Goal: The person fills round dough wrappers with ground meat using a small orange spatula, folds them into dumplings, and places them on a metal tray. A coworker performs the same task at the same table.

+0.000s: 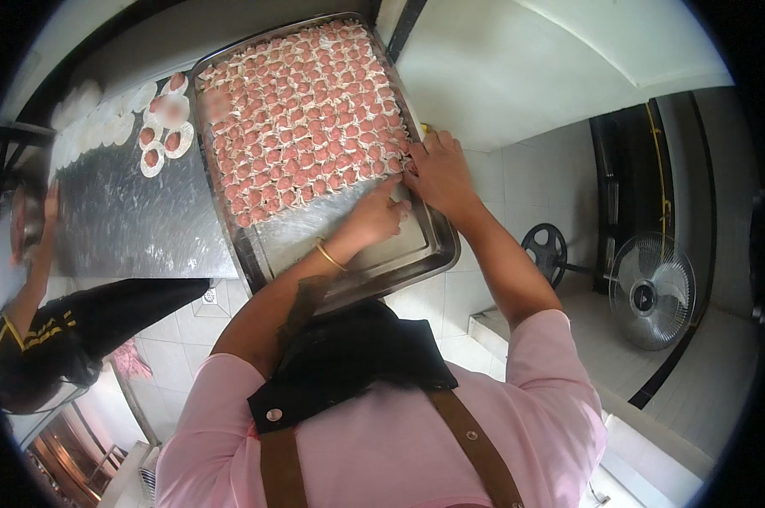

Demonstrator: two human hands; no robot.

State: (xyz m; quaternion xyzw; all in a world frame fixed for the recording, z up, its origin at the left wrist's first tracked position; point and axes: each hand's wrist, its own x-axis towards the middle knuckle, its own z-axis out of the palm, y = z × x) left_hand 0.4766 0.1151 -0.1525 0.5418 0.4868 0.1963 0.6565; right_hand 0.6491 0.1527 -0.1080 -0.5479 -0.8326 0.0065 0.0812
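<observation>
Close rows of open-topped dumplings [306, 127] with pink minced filling and pleated pale wrappers cover most of a large rectangular metal tray [363, 273]. At the right end of the front rows, my right hand [445, 170] reaches over the tray's rim, its thumb and fingers around a dumpling [411, 166] that they partly hide. My left hand [373, 216] hovers over the bare front part of the tray, palm turned inward. Its index finger points toward that same corner dumpling, the thumb stands apart, and nothing shows in its grasp.
Left of the tray, a metal worktable [141, 209] holds round wrappers [96, 130], several topped with filling [152, 157]. A co-worker's arm [39, 254] rests at its far edge beside a metal bowl [30, 219]. A standing fan [649, 295] is at right.
</observation>
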